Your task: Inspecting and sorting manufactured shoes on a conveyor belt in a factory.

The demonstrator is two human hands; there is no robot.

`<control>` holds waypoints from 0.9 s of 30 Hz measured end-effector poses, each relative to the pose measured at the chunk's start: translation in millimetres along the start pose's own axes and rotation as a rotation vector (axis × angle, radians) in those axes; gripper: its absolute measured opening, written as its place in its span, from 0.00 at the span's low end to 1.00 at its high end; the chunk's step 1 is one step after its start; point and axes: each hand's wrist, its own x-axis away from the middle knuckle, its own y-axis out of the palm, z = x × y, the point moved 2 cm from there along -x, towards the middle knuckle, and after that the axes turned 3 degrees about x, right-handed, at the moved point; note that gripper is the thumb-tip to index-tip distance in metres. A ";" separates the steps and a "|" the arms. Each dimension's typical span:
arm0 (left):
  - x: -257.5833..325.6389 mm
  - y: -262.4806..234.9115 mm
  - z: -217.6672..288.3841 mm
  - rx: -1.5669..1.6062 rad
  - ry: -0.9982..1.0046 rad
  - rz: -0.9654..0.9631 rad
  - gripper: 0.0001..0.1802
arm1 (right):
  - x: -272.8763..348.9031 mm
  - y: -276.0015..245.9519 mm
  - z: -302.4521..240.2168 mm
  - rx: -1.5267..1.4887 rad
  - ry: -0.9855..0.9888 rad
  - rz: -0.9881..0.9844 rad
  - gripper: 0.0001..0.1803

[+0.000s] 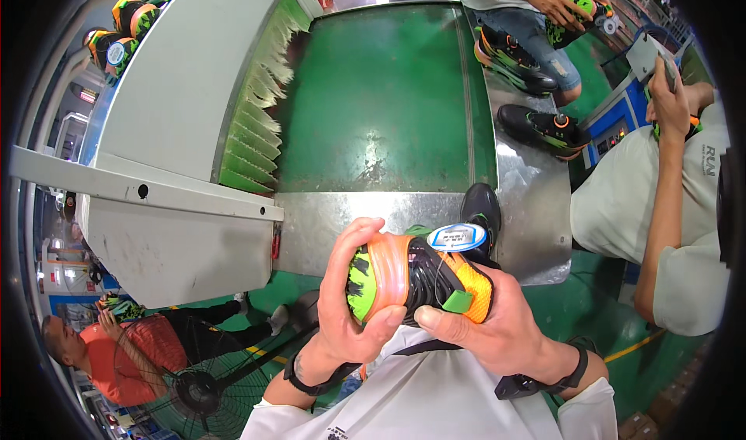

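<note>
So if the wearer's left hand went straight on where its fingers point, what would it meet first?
Beyond the shoe that the left hand holds, probably the silver metal plate edging the green surface; depth is unclear, so it might pass above.

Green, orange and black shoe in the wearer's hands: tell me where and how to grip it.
Probably best by its two ends: left hand cupping the rounded green end from the left, right hand taking the yellow-orange end from the right. The shoe lies crosswise, and an oval tag sits at its far edge, so the far side is likely worse.
</note>
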 end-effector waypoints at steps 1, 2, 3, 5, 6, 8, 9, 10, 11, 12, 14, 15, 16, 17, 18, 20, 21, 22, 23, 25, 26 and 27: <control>2.6 2.4 -0.8 0.008 0.012 0.050 0.41 | 1.0 0.6 1.5 0.012 -0.001 0.005 0.23; 5.4 4.7 -2.1 0.016 0.003 0.073 0.41 | 2.3 -0.2 3.6 0.022 0.004 0.005 0.22; 8.1 7.4 -2.3 0.025 0.046 0.108 0.40 | 4.0 1.2 5.9 -0.019 -0.043 0.037 0.21; 13.0 14.3 -4.6 0.016 0.019 0.201 0.37 | 2.9 -0.8 14.3 -0.033 0.015 0.054 0.19; 14.1 18.3 -7.2 0.042 -0.033 0.213 0.35 | 1.7 -2.6 16.5 -0.008 -0.006 0.041 0.18; 12.4 25.7 -12.6 -0.058 -0.147 0.169 0.33 | -2.0 -4.4 24.6 -0.054 0.078 0.164 0.14; 11.0 27.2 -14.5 -0.082 -0.159 0.169 0.32 | -3.7 -4.5 26.2 -0.091 0.069 0.145 0.15; 8.9 28.8 -15.5 -0.013 -0.145 0.169 0.33 | -5.7 -5.4 27.3 -0.111 0.097 0.144 0.15; 7.2 27.4 -16.9 0.069 -0.195 0.167 0.36 | -6.3 -8.7 24.6 -0.093 0.074 0.089 0.15; 5.4 26.7 -17.7 0.146 -0.219 0.139 0.38 | -7.1 -11.1 22.6 -0.084 0.069 0.093 0.15; 3.3 22.7 -15.6 0.296 -0.227 0.090 0.45 | -5.6 -14.4 16.2 -0.212 0.063 0.104 0.15; 2.8 19.1 -11.4 0.254 -0.157 0.047 0.47 | -4.6 -16.8 11.8 -0.283 0.080 0.074 0.15; 2.4 17.8 -8.9 0.213 -0.136 0.024 0.47 | -4.0 -17.2 7.8 -0.274 0.065 0.068 0.15; 3.7 17.4 -6.3 0.263 -0.155 0.038 0.46 | -2.7 -15.8 5.3 -0.288 0.089 0.073 0.15; 6.0 16.8 -2.4 0.313 -0.173 0.056 0.45 | -1.3 -13.2 3.7 -0.305 0.119 0.076 0.15; 5.9 20.1 1.3 0.284 -0.136 0.061 0.44 | -1.1 -9.9 0.8 -0.300 0.123 0.067 0.15; 7.2 21.8 3.2 0.232 -0.161 0.085 0.44 | 0.4 -8.2 0.1 -0.295 0.113 0.086 0.14; 8.5 23.3 4.9 0.183 -0.186 0.101 0.43 | 1.5 -7.1 0.2 -0.292 0.108 0.107 0.13; 9.0 24.8 6.7 0.191 -0.164 0.127 0.42 | 2.8 -6.2 0.8 -0.297 0.108 0.109 0.13; 10.4 26.0 8.1 0.172 -0.157 0.157 0.41 | 4.4 -5.7 3.9 -0.275 0.099 0.096 0.12; 10.5 25.8 7.4 0.130 -0.154 0.175 0.40 | 4.2 -5.4 6.6 -0.282 0.111 0.102 0.12; 12.1 27.5 6.1 0.160 -0.171 0.219 0.39 | 3.7 -6.4 9.1 -0.262 0.083 0.125 0.11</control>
